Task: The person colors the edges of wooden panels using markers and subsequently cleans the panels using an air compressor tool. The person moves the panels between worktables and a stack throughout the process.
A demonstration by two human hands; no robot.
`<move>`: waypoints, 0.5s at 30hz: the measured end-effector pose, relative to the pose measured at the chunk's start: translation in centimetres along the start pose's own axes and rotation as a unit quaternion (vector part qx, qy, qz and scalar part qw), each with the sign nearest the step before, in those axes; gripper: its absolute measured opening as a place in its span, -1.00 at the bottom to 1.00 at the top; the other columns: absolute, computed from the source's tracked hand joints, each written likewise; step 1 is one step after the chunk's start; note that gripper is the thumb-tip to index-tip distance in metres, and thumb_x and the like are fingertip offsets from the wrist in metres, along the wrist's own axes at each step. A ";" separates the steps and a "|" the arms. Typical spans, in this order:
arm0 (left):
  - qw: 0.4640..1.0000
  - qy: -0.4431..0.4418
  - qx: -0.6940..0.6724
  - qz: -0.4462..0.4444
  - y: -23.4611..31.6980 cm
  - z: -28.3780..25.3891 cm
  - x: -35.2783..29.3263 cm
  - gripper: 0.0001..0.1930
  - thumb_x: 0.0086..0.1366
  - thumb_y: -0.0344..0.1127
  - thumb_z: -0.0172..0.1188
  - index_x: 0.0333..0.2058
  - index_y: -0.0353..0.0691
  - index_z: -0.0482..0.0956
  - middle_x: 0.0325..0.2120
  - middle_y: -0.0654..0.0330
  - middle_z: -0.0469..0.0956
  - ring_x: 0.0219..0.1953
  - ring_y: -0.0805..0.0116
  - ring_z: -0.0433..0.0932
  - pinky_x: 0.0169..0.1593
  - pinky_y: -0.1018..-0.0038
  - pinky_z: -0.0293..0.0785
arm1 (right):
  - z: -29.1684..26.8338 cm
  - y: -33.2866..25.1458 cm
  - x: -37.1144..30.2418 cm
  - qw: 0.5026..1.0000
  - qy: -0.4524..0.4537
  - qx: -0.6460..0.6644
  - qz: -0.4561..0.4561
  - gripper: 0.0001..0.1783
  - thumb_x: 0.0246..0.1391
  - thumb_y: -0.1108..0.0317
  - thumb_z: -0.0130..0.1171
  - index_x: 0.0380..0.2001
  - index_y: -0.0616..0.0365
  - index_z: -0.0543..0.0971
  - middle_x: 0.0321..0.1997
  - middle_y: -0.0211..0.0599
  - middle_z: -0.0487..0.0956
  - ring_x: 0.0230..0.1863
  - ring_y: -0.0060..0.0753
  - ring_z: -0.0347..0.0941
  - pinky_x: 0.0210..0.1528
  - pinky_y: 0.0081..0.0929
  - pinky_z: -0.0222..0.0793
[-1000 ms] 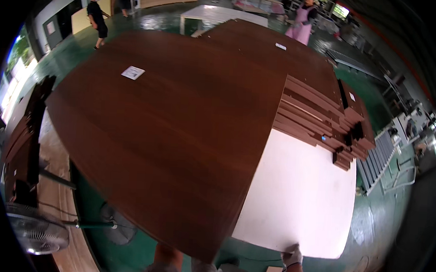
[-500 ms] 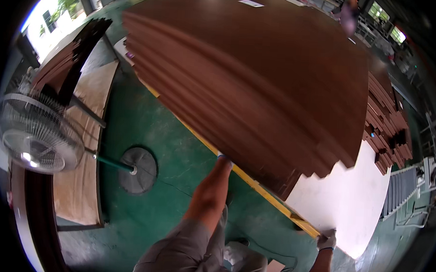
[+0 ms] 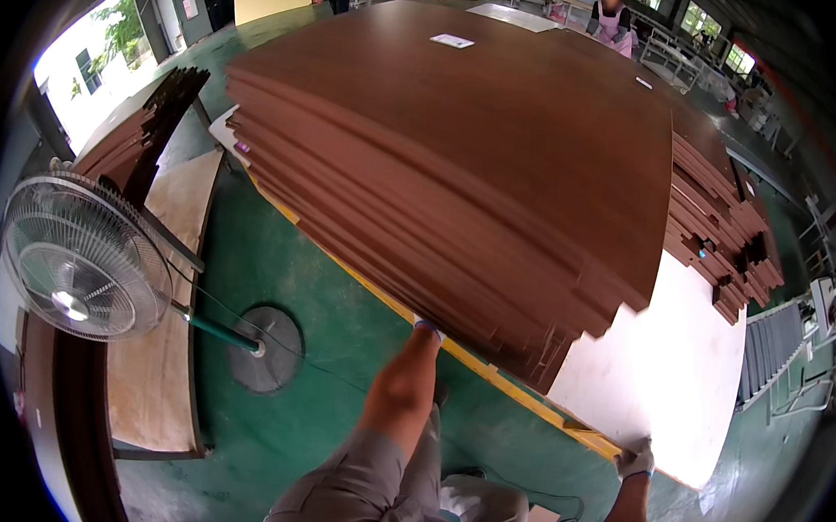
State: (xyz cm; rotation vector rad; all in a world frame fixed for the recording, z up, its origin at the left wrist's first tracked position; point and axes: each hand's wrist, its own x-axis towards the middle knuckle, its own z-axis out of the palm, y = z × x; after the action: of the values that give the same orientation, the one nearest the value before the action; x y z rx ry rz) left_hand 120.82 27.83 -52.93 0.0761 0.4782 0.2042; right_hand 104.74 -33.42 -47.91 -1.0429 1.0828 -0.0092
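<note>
our white-gloved right hand (image 3: 634, 459) grips the flat white worktop (image 3: 619, 385) at four o'clock, our left hand (image 3: 428, 328) at six hides its hold, and even pressure should steady the stacked brown boards (image 3: 462, 150) at twelve.

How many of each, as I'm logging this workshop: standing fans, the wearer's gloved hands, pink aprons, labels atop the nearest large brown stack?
Standing fan: 1
Gloved hands, left hand and right hand: 2
Pink apron: 1
Label atop large brown stack: 1
Total: 5
</note>
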 end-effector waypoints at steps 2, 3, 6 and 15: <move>1.000 0.004 0.006 -0.003 0.2 1.5 -0.6 -0.42 0.49 0.21 -0.23 0.22 -0.03 0.42 0.25 0.12 0.43 0.24 0.04 0.40 0.26 0.03 0.37 | -3.1 0.2 1.5 0.999 -0.030 -0.010 0.002 -0.56 0.29 -0.28 0.00 -0.21 -0.21 0.58 -0.32 -0.66 0.56 -0.25 -0.48 0.44 -0.06 -0.06 0.27; 1.000 0.002 0.006 -0.020 -1.2 2.6 -0.2 -0.42 0.49 0.21 -0.22 0.22 -0.03 0.43 0.24 0.12 0.44 0.24 0.04 0.41 0.26 0.03 0.37 | -9.8 -0.6 4.7 0.948 -0.311 -0.061 -0.009 -0.51 0.28 -0.33 -0.04 -0.24 -0.22 0.59 -0.39 -0.71 0.55 -0.31 -0.50 0.42 -0.13 -0.05 0.26; 0.999 0.026 0.026 0.001 0.1 1.6 -1.5 -0.43 0.49 0.20 -0.22 0.21 -0.04 0.43 0.23 0.12 0.44 0.23 0.05 0.41 0.25 0.05 0.37 | -1.9 0.4 -0.4 0.998 -0.031 -0.015 0.047 -0.53 0.30 -0.33 -0.10 -0.42 -0.29 0.52 -0.49 -0.63 0.48 -0.39 -0.47 0.34 -0.24 -0.12 0.25; 0.984 0.132 0.113 -0.045 -1.3 0.3 -7.4 -0.45 0.49 0.17 -0.20 0.19 -0.06 0.45 0.20 0.10 0.47 0.21 0.08 0.43 0.23 0.10 0.38 | -4.2 -0.9 -0.6 0.996 -0.037 -0.073 0.035 -0.53 0.29 -0.28 0.00 -0.26 -0.12 0.52 -0.35 -0.37 0.53 -0.35 -0.17 0.41 -0.12 0.21 0.39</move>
State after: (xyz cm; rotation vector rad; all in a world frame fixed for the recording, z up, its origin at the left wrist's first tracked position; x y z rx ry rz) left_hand 114.77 24.94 -49.51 0.2518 0.7674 0.0706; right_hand 101.81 -36.53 -47.15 -1.1274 1.0652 0.1665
